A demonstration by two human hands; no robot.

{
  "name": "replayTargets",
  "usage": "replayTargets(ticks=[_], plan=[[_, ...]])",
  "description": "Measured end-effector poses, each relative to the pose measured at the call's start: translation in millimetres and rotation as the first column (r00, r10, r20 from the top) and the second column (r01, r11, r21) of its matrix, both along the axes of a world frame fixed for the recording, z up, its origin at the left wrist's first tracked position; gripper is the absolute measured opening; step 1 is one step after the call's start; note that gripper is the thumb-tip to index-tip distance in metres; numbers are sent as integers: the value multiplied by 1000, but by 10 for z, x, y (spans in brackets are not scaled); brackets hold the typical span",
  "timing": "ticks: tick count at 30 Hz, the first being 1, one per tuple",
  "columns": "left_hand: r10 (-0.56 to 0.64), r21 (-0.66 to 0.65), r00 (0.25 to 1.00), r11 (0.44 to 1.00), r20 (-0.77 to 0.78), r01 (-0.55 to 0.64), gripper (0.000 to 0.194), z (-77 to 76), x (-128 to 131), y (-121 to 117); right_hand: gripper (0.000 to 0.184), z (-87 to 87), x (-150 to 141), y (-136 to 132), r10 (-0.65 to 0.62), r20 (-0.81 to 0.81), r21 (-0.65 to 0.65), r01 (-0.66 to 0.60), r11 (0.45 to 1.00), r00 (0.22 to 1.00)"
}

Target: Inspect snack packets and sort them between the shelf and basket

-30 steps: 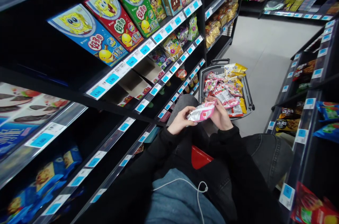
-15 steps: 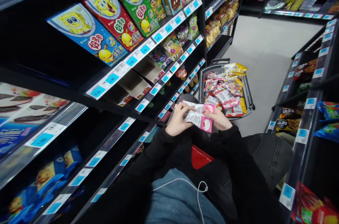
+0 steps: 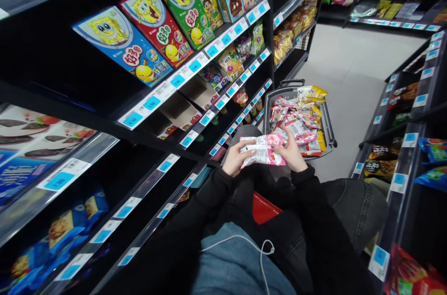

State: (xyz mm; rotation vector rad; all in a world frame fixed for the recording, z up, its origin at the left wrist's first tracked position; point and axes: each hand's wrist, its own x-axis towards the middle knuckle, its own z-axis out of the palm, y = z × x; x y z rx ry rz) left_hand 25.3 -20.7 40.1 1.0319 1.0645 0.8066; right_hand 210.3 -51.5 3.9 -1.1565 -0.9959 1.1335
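Observation:
Above my lap I hold a small pink-and-white candy bag [image 3: 262, 157], its silvery printed back and seam facing up. My left hand [image 3: 234, 160] is closed on the bag's left end, thumb along the front. At the pink right end, my right hand [image 3: 295, 153] has its thumb on the bag and its index finger lifted away; its other fingers are partly hidden. Just beyond my hands stands a grey shopping basket [image 3: 330, 132] filled with packets, among them pink candy bags [image 3: 296, 127] and yellow packets [image 3: 312, 93].
To the left, a black shelf carries cartoon-printed boxes [image 3: 122, 46], open cardboard display boxes [image 3: 181, 111] and blue packets [image 3: 66, 227]. Price tags line its edges. Another shelf [image 3: 401, 178] with snack bags stands close on the right. Pale floor [image 3: 344, 60] runs ahead.
The bag has turned so its seam shows more plainly. My right index finger has lifted off it, and my right hand has shifted slightly right. The view has moved slightly.

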Motion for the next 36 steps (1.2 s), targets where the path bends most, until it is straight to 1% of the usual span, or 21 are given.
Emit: replayTargets(ticks=[2, 4, 5, 7, 9, 12, 15, 17, 20, 21, 22, 24, 26, 27, 29, 30, 31, 32, 34, 35, 36], plan=[[19, 43, 996, 999, -85, -15, 35, 1, -26, 33, 47, -5, 9, 11, 55, 110, 63, -62, 996, 992], [26, 76, 988, 997, -152, -15, 32, 16, -41, 51, 35, -29, 7, 20, 134, 185, 51, -146, 988, 974], [27, 85, 984, 996, -175, -13, 31, 24, -44, 55, 29, -46, 2, 24, 168, 195, 30, -177, 984, 966], [32, 99, 977, 995, -210, -12, 28, 34, -44, 61, 21, -78, -17, 31, 201, 177, -4, -203, 979, 964], [47, 123, 969, 992, -244, -17, 24, 27, -40, 69, 17, -96, -42, 36, 203, 147, -16, -203, 979, 968], [97, 200, 951, 979, -293, -38, 15, -8, -37, 91, 14, -89, -71, 36, 184, 117, -18, -183, 983, 976], [135, 255, 947, 965, -290, -59, 10, -37, -49, 109, 13, -79, -74, 26, 197, 107, -28, -195, 980, 975], [117, 254, 967, 966, -227, -57, 10, -38, -69, 111, 14, -81, -69, 18, 177, 71, -34, -175, 984, 982], [32, 236, 995, 972, -99, -8, 12, -16, -102, 102, 17, -75, -68, 11, 71, 8, -61, -70, 996, 997], [12, 226, 996, 974, -86, 8, 13, -7, -108, 98, 18, -67, -72, 10, 31, 5, -73, -30, 997, 1000], [8, 220, 995, 975, -103, 15, 14, -1, -111, 94, 21, -56, -78, 10, -2, 9, -81, 3, 997, 1000], [45, 234, 982, 972, -185, -1, 17, 1, -102, 89, 29, -31, -98, 10, -45, -5, -84, 45, 995, 999], [109, 274, 971, 961, -211, -48, 25, -9, -80, 88, 40, -13, -124, 13, -46, -83, -83, 39, 996, 995], [132, 287, 975, 955, -177, -77, 32, -18, -67, 89, 48, -10, -139, 14, -39, -139, -85, 27, 996, 990], [151, 273, 987, 953, -58, -130, 50, -35, -46, 91, 64, -15, -166, 19, -32, -251, -98, 7, 995, 967], [154, 254, 988, 956, -4, -148, 60, -42, -39, 92, 70, -21, -178, 22, -37, -295, -108, 5, 994, 955], [152, 235, 988, 960, 34, -156, 69, -47, -37, 94, 70, -29, -186, 26, -38, -329, -117, -1, 993, 944], [147, 218, 988, 964, 55, -156, 77, -51, -38, 96, 65, -37, -190, 29, -34, -355, -124, -11, 992, 934], [135, 201, 988, 969, 70, -147, 90, -56, -48, 103, 46, -48, -186, 32, -16, -406, -142, -46, 989, 914], [132, 199, 989, 969, 70, -144, 95, -58, -55, 108, 38, -50, -176, 31, -9, -434, -154, -65, 986, 901], [135, 200, 989, 969, 66, -146, 97, -61, -63, 114, 34, -49, -163, 29, 2, -458, -166, -88, 982, 889]])
